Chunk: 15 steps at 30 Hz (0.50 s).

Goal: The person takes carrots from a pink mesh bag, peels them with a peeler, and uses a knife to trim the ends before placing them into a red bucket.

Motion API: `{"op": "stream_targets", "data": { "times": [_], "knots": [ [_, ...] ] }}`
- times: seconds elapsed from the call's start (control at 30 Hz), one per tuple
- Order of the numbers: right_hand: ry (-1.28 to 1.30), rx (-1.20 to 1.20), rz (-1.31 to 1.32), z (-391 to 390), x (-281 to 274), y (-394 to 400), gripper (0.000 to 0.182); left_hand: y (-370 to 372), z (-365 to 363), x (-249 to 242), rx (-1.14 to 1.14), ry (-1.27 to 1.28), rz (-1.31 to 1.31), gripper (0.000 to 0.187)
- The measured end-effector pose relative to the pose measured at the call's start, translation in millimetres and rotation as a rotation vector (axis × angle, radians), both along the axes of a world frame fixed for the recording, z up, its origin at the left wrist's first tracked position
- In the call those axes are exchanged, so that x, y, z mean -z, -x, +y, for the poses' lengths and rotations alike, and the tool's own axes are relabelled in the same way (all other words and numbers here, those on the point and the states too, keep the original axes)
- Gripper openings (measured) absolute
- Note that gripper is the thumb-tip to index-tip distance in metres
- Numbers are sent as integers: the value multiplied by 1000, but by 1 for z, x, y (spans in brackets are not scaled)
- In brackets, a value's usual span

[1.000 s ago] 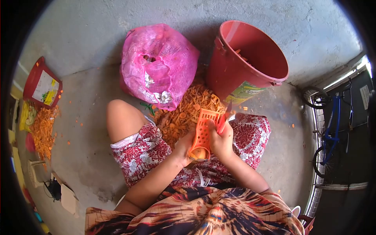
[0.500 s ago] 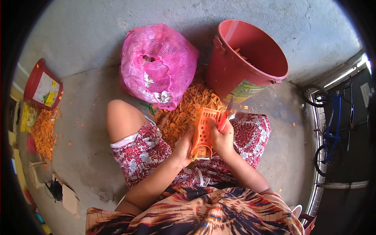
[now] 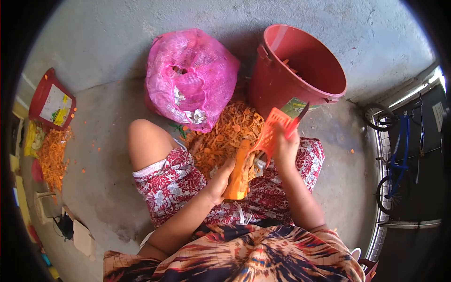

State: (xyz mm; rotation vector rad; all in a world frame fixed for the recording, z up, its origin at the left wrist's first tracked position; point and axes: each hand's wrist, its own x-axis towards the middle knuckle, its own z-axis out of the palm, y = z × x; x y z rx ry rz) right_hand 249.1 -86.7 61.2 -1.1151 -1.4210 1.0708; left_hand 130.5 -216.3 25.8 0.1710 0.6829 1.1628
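My left hand is closed around the side of a thick orange carrot, held upright above my lap. My right hand grips a perforated orange peeler together with a red-handled knife, whose dark blade points up and right. Motion blurs the right fingers. The peeler is apart from the carrot, and scraps hang near its lower end. Below and beyond my hands, a heap of orange peelings and pieces lies on the floor between my legs.
A pink mesh sack stands by the wall, beside a tall red bin with orange pieces inside. At left, a tipped red bucket lies near more orange peelings. A blue bicycle is at right.
The peeler and knife have moved up and right with my right hand, away from my left hand. The carrot, mostly covered by the peeler before, now shows fully in my left hand.
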Motion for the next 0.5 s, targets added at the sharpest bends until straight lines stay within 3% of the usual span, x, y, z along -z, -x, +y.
{"op": "stream_targets", "data": {
  "times": [0.1,0.2,0.27,0.3,0.33,0.4,0.5],
  "knots": [
    [125,-158,176,-30,-2,14,8,3,8,8,-14,20,-137,48],
    [-64,-216,-51,-38,12,13,11,0,9,4,-131,91,-112,44],
    [-81,-35,131,-19,15,16,7,9,4,5,78,-38,-148,45],
    [-67,61,-25,-5,11,7,2,9,2,5,112,-63,-145,45],
    [66,94,36,5,6,2,3,10,0,5,144,-89,-141,46],
    [-67,132,136,17,7,-4,6,9,0,7,131,-61,-121,46],
    [-15,8,117,-2,3,-7,7,6,3,7,69,-1,-143,44]
  ]
}}
